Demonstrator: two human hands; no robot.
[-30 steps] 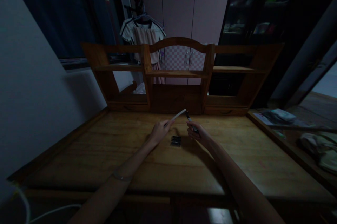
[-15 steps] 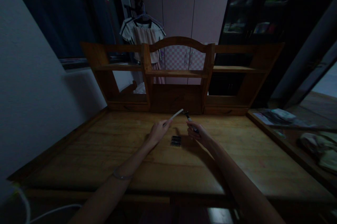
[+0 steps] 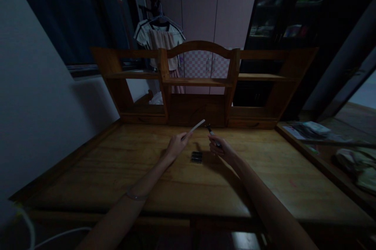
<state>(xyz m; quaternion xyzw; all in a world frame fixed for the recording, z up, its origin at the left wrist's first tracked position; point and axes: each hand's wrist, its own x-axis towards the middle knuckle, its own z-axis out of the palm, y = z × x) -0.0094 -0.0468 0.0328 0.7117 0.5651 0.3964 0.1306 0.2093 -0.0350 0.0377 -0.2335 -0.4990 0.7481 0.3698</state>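
My left hand (image 3: 175,147) is closed round a thin pale stick (image 3: 196,126) that points up and to the right. My right hand (image 3: 222,149) is closed on a small dark tool with a pale tip (image 3: 210,130), pointing up and left. The two tips stand close together but apart, over the far middle of a wooden desk (image 3: 147,171). A small dark flat box (image 3: 196,157) lies on the desk between and just below my hands. The room is dim, so I cannot make out what the tool is.
A wooden shelf unit (image 3: 199,81) stands at the back of the desk. Clothes on a hanger (image 3: 160,38) hang behind it before pink wardrobe doors. A side surface on the right holds papers (image 3: 308,129) and cloth (image 3: 357,165). A white cable (image 3: 29,234) lies at lower left.
The pale stick's tip has swung slightly left and up, away from the dark tool. Both hands have otherwise stayed in place.
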